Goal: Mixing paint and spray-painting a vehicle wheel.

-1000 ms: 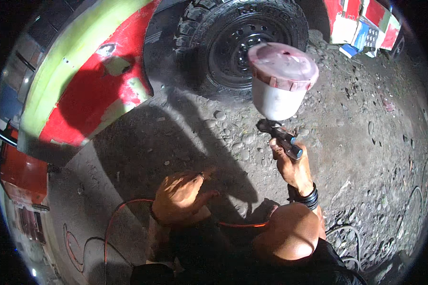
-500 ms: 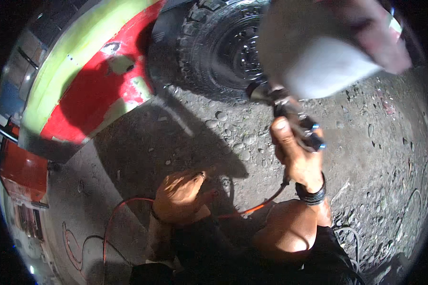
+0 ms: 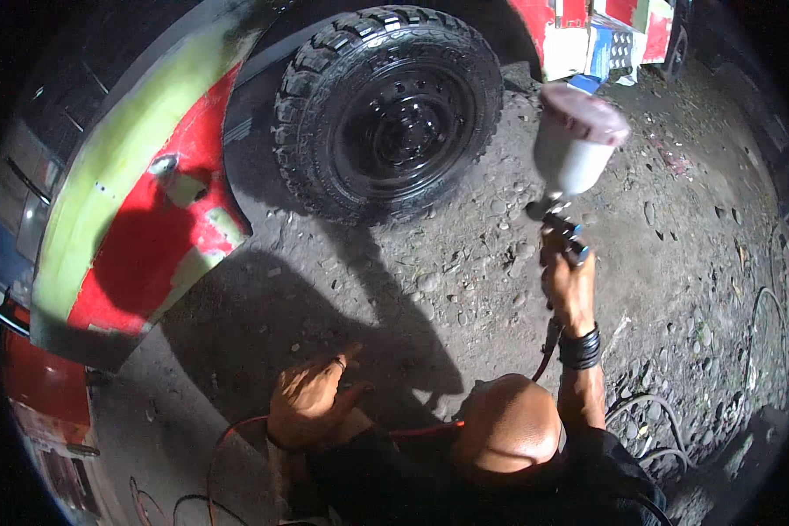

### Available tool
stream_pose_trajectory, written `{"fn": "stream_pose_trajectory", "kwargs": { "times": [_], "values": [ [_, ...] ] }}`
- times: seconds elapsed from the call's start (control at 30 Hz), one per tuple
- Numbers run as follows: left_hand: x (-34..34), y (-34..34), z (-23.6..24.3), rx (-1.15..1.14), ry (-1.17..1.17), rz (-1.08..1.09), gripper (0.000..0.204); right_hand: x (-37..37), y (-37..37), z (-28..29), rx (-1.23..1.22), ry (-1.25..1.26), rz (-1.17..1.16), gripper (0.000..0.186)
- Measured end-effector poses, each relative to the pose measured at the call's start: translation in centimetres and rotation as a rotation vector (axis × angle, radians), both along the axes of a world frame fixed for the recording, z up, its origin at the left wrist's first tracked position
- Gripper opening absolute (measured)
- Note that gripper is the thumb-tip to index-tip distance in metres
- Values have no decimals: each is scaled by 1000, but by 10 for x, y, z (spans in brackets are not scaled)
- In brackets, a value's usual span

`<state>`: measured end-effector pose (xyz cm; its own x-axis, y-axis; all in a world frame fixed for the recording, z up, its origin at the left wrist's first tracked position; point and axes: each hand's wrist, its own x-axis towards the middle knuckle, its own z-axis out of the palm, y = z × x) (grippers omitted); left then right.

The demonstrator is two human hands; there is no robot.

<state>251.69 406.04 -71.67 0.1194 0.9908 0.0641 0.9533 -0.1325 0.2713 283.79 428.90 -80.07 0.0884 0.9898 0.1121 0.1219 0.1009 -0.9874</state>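
My right hand (image 3: 572,285) is wrapped round the handle of a spray gun (image 3: 578,153), held out ahead and to the right. The gun has a whitish cup with a reddish lid on top, and a red hose (image 3: 545,364) leads down from its handle. My left hand (image 3: 314,399) is held low at centre left with its fingers stretched out and nothing seen in them. Ahead stands a black wheel (image 3: 403,131) with a knobby tyre, apart from the gun. A curved red and yellow-green body panel (image 3: 162,263) with bare patches is at the left.
Stony ground (image 3: 464,289) lies below, with dark shadows across it. My bent knee (image 3: 513,425) is between my arms. A grey hose (image 3: 666,412) curls at the lower right. An orange-red box-like object (image 3: 44,381) is at the far left, and another patched red panel (image 3: 574,35) at the back.
My right hand has moved the spray gun away from me and to the right, so the wheel shows fully. My left hand has shifted slightly left and down in the view.
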Motion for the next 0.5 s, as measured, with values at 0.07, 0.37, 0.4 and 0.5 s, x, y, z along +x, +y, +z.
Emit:
{"fn": "stream_pose_trajectory", "kwargs": {
  "times": [0.07,0.37,0.4,0.5],
  "values": [
    [2,-13,16,-20,-1,47,49,-2,14,29,77,-26,-41,27],
    [0,11,-4,-136,-27,44,54,10,33,82,319,64,-215,39],
    [0,12,-5,-131,26,28,54,12,35,79,325,70,-202,39],
    [-3,-2,4,-120,33,75,54,2,49,51,324,90,-135,39]
  ]
}}
